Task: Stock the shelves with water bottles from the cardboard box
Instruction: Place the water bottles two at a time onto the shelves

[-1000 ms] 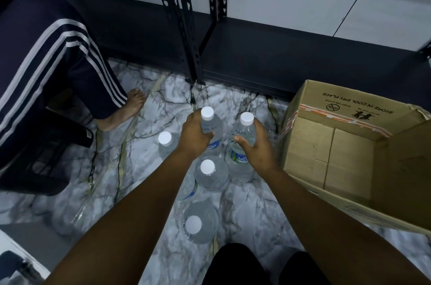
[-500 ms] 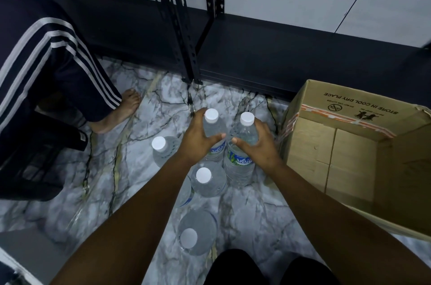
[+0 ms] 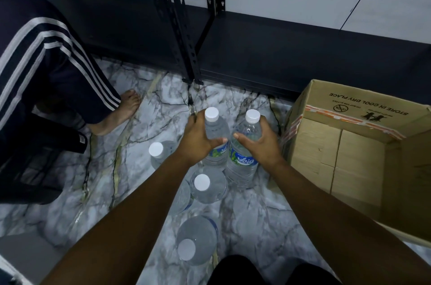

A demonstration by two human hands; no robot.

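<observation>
Several clear water bottles with white caps stand on the marble floor in front of me. My left hand (image 3: 198,142) grips one bottle (image 3: 215,130) around its shoulder. My right hand (image 3: 258,144) grips the bottle beside it (image 3: 247,156), which has a blue and green label. Three more bottles stand nearby: one to the left (image 3: 156,151), one just below my hands (image 3: 205,188) and one nearest to me (image 3: 193,244). The open cardboard box (image 3: 349,144) sits on the right and looks empty inside. The low black shelf (image 3: 291,51) runs along the wall ahead.
Black perforated shelf uprights (image 3: 177,28) rise between two shelf sections. Another person's striped trouser leg (image 3: 46,56) and bare foot (image 3: 116,114) stand at the left, next to a dark object on the floor. My knees (image 3: 245,270) show at the bottom.
Both hands have closed tighter around the two bottles and drawn them together. The left bottle has come up a little; the view has tilted slightly.
</observation>
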